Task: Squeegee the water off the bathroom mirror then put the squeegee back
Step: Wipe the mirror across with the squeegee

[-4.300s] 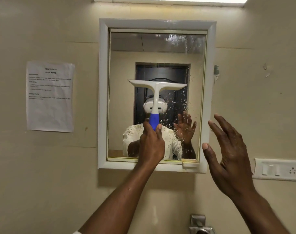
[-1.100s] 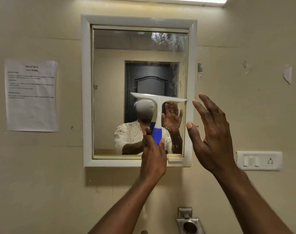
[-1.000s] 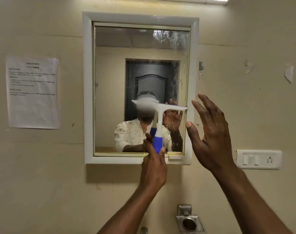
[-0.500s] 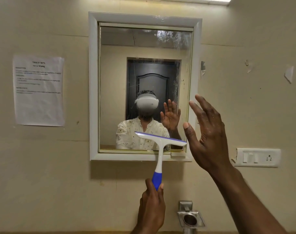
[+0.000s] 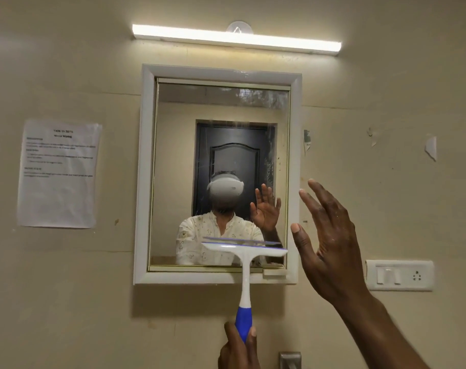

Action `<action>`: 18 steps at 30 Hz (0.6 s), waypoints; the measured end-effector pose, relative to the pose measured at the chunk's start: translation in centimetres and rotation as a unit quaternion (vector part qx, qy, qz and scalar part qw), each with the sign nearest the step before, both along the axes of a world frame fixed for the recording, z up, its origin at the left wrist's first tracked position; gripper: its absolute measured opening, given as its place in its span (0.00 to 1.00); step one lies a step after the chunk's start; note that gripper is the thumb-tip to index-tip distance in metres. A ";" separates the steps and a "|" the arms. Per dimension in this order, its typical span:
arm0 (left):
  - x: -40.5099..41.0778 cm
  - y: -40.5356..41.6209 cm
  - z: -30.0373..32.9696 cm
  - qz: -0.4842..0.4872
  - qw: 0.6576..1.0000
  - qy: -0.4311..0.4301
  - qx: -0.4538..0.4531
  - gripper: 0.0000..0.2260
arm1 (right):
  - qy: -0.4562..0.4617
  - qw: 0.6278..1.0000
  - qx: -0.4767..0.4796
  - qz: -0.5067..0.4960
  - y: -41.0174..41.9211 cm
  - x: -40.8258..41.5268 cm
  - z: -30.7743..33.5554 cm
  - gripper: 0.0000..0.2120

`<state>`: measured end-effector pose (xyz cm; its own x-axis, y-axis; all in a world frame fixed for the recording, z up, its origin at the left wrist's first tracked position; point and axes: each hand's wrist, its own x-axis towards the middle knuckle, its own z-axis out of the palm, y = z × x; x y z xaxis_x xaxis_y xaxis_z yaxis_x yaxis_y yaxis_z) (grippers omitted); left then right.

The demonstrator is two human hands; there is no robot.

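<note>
Left hand [image 5: 240, 350] grips squeegee [image 5: 244, 265] (below blade).

I'm looking at a bathroom in a home: a white-framed mirror [image 5: 218, 166] hangs on a plain cream wall [image 5: 67, 288] under a tube light [image 5: 236, 39], a switch and socket plate [image 5: 399, 275] sits to its right, and a dark panelled door shows in the reflection.

We are seeing the mirror [image 5: 221, 155] sitting mid-frame, paper sheet [image 5: 58, 173] hanging left, switch plate [image 5: 399, 275] lying lower right.
</note>
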<state>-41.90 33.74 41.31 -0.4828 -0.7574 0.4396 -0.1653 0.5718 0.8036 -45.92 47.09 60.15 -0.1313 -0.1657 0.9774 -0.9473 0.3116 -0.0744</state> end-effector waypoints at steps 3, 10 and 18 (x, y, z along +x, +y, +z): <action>-0.5 -0.5 5.0 -0.050 0.994 0.089 -0.038 0.19 | 0.003 1.000 -0.003 -0.007 0.1 -0.4 0.5 0.27; -4.0 -3.0 21.3 -0.048 0.960 0.214 -0.174 0.13 | 0.013 1.000 -0.004 -0.021 0.6 -1.8 0.0 0.26; -7.4 -3.8 31.1 -0.023 0.953 0.239 -0.185 0.17 | -0.007 0.999 0.003 -0.053 1.8 -3.5 -0.8 0.26</action>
<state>-49.33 29.90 72.42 -0.1892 -0.4902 0.8508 0.2021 0.8285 0.5223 -49.43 48.91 59.31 -0.1613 -0.1552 0.9746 -0.9077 0.4111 -0.0848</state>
